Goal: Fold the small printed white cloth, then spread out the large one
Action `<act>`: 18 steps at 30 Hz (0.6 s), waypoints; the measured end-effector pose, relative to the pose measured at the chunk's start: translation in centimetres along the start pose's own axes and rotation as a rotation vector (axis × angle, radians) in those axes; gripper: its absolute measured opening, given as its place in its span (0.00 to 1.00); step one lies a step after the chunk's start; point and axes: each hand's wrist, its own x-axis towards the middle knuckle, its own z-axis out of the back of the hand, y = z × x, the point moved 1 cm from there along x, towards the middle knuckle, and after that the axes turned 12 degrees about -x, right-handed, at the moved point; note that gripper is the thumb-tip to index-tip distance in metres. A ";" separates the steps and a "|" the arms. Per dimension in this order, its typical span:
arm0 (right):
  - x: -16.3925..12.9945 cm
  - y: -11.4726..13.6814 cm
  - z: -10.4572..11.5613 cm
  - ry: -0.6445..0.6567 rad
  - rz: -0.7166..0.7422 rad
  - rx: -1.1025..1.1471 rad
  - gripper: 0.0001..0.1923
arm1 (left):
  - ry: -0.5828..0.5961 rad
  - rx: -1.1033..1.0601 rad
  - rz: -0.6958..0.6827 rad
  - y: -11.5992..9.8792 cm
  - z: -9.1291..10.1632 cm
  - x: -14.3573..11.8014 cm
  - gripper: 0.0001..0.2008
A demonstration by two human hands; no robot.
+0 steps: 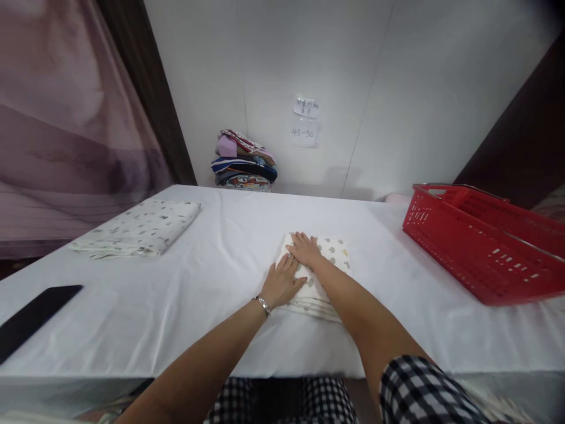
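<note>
A folded white cloth with grey and yellow spots (332, 254) lies on the white-covered table (229, 235), its layered edge toward me. My left hand (281, 284) rests on the cloth's left side, palm down with the fingers stretched out; a silvery bracelet (263, 305) circles that wrist. Farther up, my right hand (305, 249) presses flat on the cloth's upper left part, fingers outstretched. The two hands are close together, and neither grips anything. Part of the cloth is hidden under my hands and right forearm.
Another folded patterned cloth (145, 227) lies at the table's left. A black flat object (37, 315) is near the left edge. On the right stands a red perforated basket (477, 247). Behind the table, a pile of folded fabrics (245, 168) sits by the wall under handwritten papers (304, 131).
</note>
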 end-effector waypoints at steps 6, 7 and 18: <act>-0.9 -1.7 0.3 0.014 0.031 -0.045 0.33 | -0.003 0.008 -0.006 0.1 -0.1 0.0 0.28; -1.3 -2.7 0.3 0.021 0.005 -0.057 0.33 | -0.009 0.008 -0.012 0.1 -0.1 -0.1 0.27; -11.4 -10.2 -1.2 -0.096 -0.509 0.433 0.36 | -0.045 -0.072 -0.024 0.1 0.0 0.0 0.23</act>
